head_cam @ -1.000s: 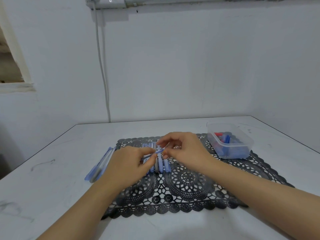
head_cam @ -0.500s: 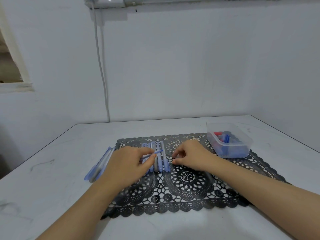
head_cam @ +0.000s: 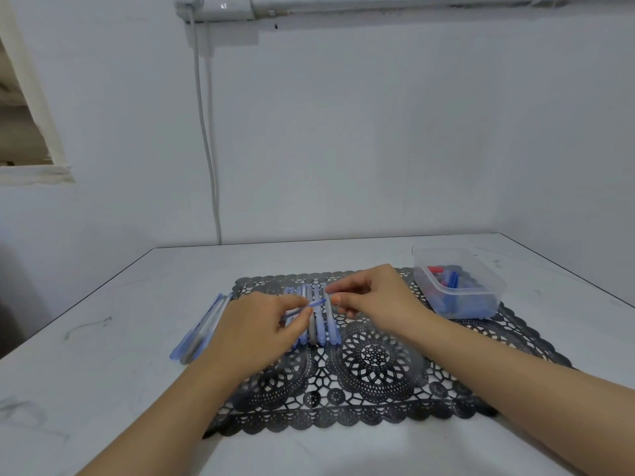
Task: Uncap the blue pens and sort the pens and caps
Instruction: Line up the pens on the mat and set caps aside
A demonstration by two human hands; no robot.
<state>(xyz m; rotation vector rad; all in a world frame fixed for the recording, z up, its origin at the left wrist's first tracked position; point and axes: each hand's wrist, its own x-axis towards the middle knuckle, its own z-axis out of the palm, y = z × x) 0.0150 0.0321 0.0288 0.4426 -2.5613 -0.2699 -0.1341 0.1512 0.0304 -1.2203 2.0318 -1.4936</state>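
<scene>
- Two bare hands meet over the far left part of a black lace mat (head_cam: 378,372) spread on a white table (head_cam: 103,389).
- The left hand (head_cam: 257,333) has its fingers curled, with thumb and forefinger pinching a thin blue pen (head_cam: 318,302) by the barrel. The pen is held just above the mat and slants up to the right, its free end poking out past the fingertips.
- The right hand (head_cam: 376,297) has its fingers curled in, with thumb and forefinger tips drawn close together right at the pen's free end. From where I stand I cannot tell whether they grip that end, grip a cap on it, or only sit beside it.
- Several more blue pens form a row of pens (head_cam: 321,324) on the mat straight beneath the held one. They lie side by side and run away from the person, and the left hand hides the row's left part.
- Another bunch of pens (head_cam: 201,329) lies on the bare table just off the mat's left edge. These pens are parallel to each other, slanted, and near the left wrist.
- A clear plastic tub (head_cam: 488,290) stands on the mat's far right corner, near the right hand and well apart from the left. It holds a heap of blue pieces with some red at the far end, too small for me to say whether they are caps.
- A grey cable (head_cam: 206,149) hangs down the white wall to the table's far edge.
</scene>
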